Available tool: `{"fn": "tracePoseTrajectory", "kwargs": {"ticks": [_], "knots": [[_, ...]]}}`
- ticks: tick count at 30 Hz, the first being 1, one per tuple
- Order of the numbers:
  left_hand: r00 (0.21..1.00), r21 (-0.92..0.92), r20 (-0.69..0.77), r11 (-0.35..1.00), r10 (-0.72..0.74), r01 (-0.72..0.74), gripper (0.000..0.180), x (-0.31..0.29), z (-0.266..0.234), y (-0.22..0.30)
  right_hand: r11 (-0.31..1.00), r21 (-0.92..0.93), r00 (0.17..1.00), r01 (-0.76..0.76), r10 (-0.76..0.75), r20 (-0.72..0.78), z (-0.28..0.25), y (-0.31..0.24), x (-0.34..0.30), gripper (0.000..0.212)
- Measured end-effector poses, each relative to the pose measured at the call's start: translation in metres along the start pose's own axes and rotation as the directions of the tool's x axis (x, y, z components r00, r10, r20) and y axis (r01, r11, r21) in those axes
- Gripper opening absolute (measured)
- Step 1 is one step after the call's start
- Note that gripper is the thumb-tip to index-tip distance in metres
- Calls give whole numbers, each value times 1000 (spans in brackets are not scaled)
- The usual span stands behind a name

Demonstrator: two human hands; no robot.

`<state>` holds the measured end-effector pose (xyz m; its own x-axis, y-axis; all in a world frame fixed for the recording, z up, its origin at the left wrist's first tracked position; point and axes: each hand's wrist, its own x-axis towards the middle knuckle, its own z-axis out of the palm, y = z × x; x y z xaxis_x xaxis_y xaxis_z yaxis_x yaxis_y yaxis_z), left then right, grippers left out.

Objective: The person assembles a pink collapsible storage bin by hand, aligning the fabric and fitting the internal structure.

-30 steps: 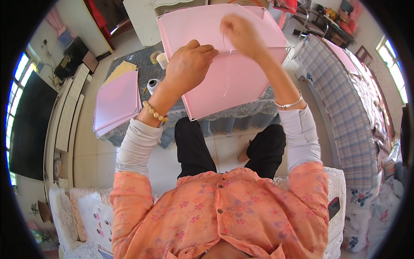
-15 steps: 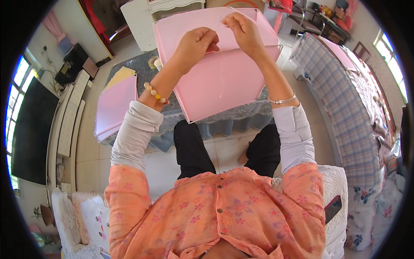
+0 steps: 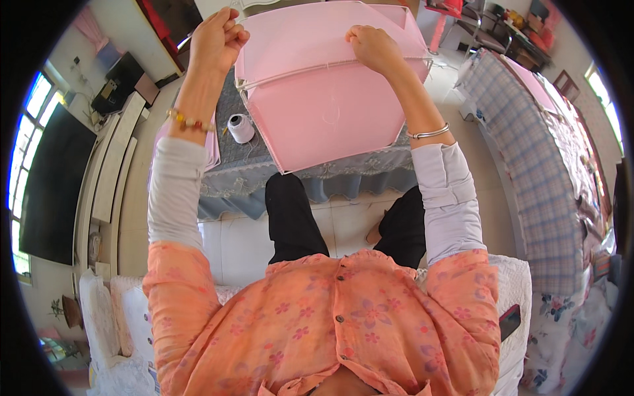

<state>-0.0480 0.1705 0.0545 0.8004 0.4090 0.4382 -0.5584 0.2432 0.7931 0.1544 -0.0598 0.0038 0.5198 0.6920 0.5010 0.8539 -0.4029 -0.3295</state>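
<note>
A pink box of flat panels (image 3: 330, 125) with pale wire along its edges stands in front of me on the table. My left hand (image 3: 216, 41) is raised beyond the box's far left side, its fingers closed, with a thin pale thread at the fingertips. Above the panel's top, my right hand (image 3: 376, 49) is closed in a pinch; what it holds is hidden. A loose loop of white thread (image 3: 332, 119) hangs down the near panel from the wired seam. A cone of white thread (image 3: 241, 129) stands on the table left of the box.
The table wears a grey-blue lace-edged cloth (image 3: 304, 173). Pink sheets (image 3: 213, 155) lie at its left, partly behind my left forearm. A bed with a plaid cover (image 3: 528, 152) runs along the right. A phone (image 3: 510, 322) lies by my right side.
My left hand has swung away to the far left of the box, while my right hand has shifted only slightly. The box has turned a little, and the thread cone has come into view.
</note>
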Motion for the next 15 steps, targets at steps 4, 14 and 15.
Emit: {"fn": "tracePoseTrajectory", "kwargs": {"ticks": [4,14,15], "knots": [[966,-34,-229,991,121,-132,8,66,-67,11,999,-17,999,33,-33,20,15,-48,6,26],[873,230,-355,936,335,-266,17,112,8,48,996,-71,997,50,-54,-54,16,-29,-1,24],[843,265,-385,920,374,-287,17,111,4,55,996,-72,997,52,-56,-57,16,-30,0,23]]}}
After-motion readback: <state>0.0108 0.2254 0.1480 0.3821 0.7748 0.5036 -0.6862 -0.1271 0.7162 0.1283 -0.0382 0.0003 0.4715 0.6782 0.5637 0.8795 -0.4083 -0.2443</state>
